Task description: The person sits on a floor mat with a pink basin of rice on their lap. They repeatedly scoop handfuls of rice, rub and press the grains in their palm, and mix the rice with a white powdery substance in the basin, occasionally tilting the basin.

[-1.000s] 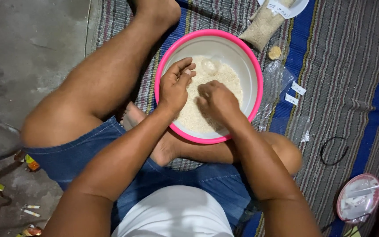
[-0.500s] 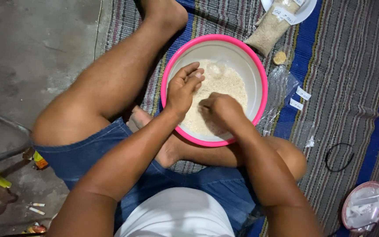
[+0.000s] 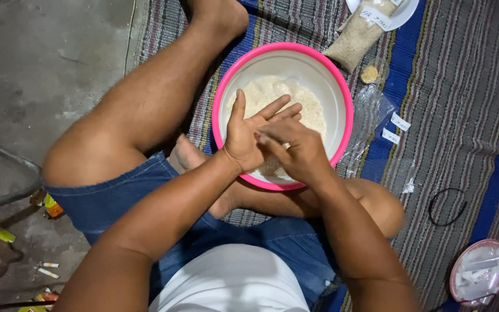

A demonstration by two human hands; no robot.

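Head cam looks straight down: left hand [image 3: 248,136] open flat, palm up, over the pink-rimmed bowl [image 3: 338,98] of pale crumbly dough [image 3: 313,107]. Right hand [image 3: 295,151] lies loosely curled across its fingers, gripping nothing I can make out, and blocks the bowl's near side. Bag of grain [image 3: 354,39] at 1 o'clock, striped mat [image 3: 463,115] underneath, round lid [image 3: 480,271] at 4 o'clock.

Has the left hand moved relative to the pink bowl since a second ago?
Yes. The left hand has lifted from the bowl's contents and turned palm up over its near side.
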